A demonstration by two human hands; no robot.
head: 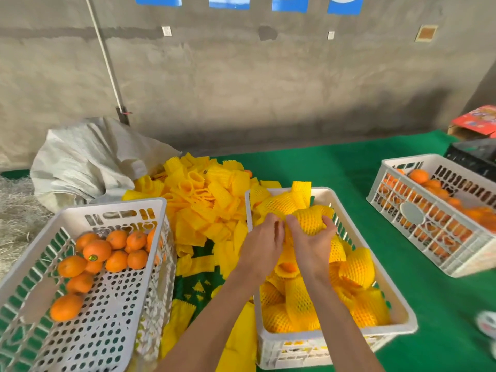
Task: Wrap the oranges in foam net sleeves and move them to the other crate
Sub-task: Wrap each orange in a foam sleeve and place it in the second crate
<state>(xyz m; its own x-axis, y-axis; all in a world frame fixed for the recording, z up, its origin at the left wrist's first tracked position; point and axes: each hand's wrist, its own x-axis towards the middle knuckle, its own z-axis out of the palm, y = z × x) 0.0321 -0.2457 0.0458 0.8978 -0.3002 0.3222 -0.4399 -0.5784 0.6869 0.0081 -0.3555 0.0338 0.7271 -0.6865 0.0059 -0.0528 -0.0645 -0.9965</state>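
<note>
No text, brand or number can be read. The blue-and-white signs (288, 2) along the wall at twelve o'clock are cut off by the frame edge, the print on the red carton (477, 120) at two o'clock is blurred, and the sticker (93, 257) on one orange at nine o'clock is too small to make out.

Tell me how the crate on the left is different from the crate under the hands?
The left crate holds bare oranges, while the middle crate holds oranges wrapped in yellow foam nets. The left crate is mostly empty, its holed floor showing; the middle crate is nearly full. Both hands work over the middle crate, the right hand gripping a wrapped orange. Both crates are white plastic.
</note>
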